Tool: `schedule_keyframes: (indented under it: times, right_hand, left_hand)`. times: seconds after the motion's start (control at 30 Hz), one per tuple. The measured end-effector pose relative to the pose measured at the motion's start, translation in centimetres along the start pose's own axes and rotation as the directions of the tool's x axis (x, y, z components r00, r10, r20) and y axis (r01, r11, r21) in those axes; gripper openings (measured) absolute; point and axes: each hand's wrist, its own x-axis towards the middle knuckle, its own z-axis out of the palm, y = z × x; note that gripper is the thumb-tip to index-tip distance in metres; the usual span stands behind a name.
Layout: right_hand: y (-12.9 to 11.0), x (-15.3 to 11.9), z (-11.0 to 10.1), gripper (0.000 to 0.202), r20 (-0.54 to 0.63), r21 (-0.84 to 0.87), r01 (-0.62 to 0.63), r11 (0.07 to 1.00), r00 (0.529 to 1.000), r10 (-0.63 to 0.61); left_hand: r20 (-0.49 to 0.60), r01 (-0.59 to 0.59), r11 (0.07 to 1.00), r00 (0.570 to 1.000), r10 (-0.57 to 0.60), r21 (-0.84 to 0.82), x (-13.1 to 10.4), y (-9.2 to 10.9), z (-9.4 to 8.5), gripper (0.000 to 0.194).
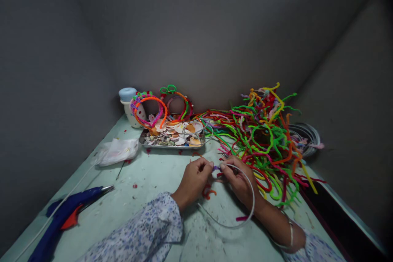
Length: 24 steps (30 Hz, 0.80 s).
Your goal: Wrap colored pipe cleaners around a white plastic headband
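My left hand (194,179) is closed in a pinch at one end of a short purple pipe cleaner (216,168). My right hand (241,181) pinches its other side, together with the end of a pale wire hoop (253,198). The hoop curves round below my right hand, and its free end lies under my left wrist. Fingertips of both hands almost meet and hide part of the purple piece. Beneath my hands are orange curled pipe cleaner bits (209,192), and a magenta scrap (242,218) lies by the hoop.
A metal tray (172,146) of shells stands at the back, with pipe-cleaner headbands (166,111) on it. A lidded jar (135,114) is behind left. Tangled pipe cleaners (260,139) and a wire coil (315,139) fill the right. A blue glue gun (55,229) and plastic bag (118,151) lie left.
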Motion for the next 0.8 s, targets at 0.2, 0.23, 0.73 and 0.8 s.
schedule_keyframes:
  times: [0.2,0.23,0.73,0.8]
  right_hand:
    - [0.79,-0.22,0.25,0.019,-0.008,0.086,-0.07,0.994,0.997,0.071]
    - [0.8,-0.21,0.25,0.019,-0.008,0.092,-0.072,0.993,0.997,0.073]
    - [0.44,0.41,0.22,0.008,0.051,0.012,0.197,0.98,0.979,-0.198]
    - [0.7,0.41,0.29,0.008,0.047,0.014,0.224,0.974,0.973,-0.224]
  left_hand:
    - [0.121,0.16,0.945,0.984,-0.13,-0.286,0.56,-0.44,0.11,0.024]
    - [0.119,0.165,0.942,0.984,-0.135,-0.292,0.59,-0.47,0.14,0.024]
    - [0.113,0.159,0.927,0.985,-0.128,-0.34,0.6,-0.27,0.11,0.029]
    - [0.12,0.16,0.926,0.985,-0.127,-0.341,0.63,-0.26,0.05,0.03]
